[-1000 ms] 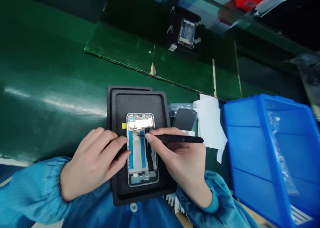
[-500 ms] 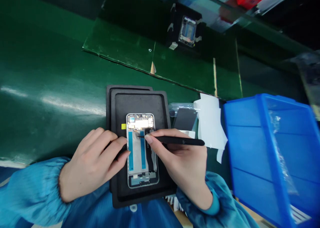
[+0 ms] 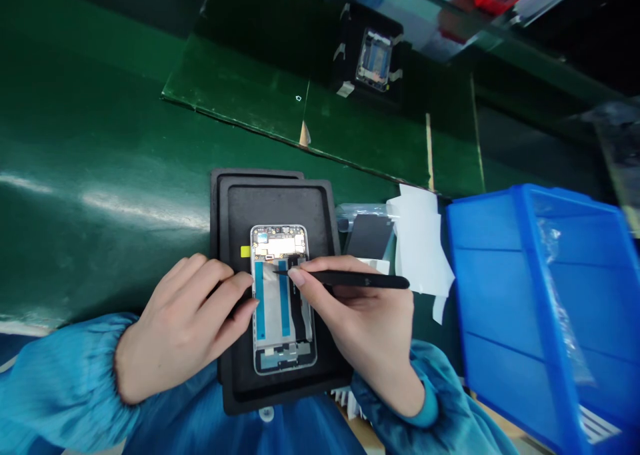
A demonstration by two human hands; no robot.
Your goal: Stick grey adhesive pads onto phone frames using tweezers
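An opened smartphone (image 3: 275, 306) lies in a black tray (image 3: 273, 205), showing its circuit board (image 3: 278, 243), blue strips and a black ribbon cable. My left hand (image 3: 187, 322) has its fingers curled, with thumb and index fingertip pressed to the phone's left edge, steadying it. Black tweezers (image 3: 363, 279) are pinched between the thumb and fingers of my right hand (image 3: 370, 318). Their tip points left over the silver area just below the board; whether it touches the surface I cannot make out. A yellow tab (image 3: 245, 251) sticks out at the phone's upper left.
Under the upper tray sits a second black tray (image 3: 215, 208). To the right are a dark flat panel (image 3: 369, 236), clear plastic, white paper sheets (image 3: 423, 248) and a large blue bin (image 3: 505, 275). Another opened phone (image 3: 375, 58) rests on a black block on the green raised shelf (image 3: 240, 88).
Both hands, the tweezers and the phone hold nearly the same places. The whole view has shifted very slightly.
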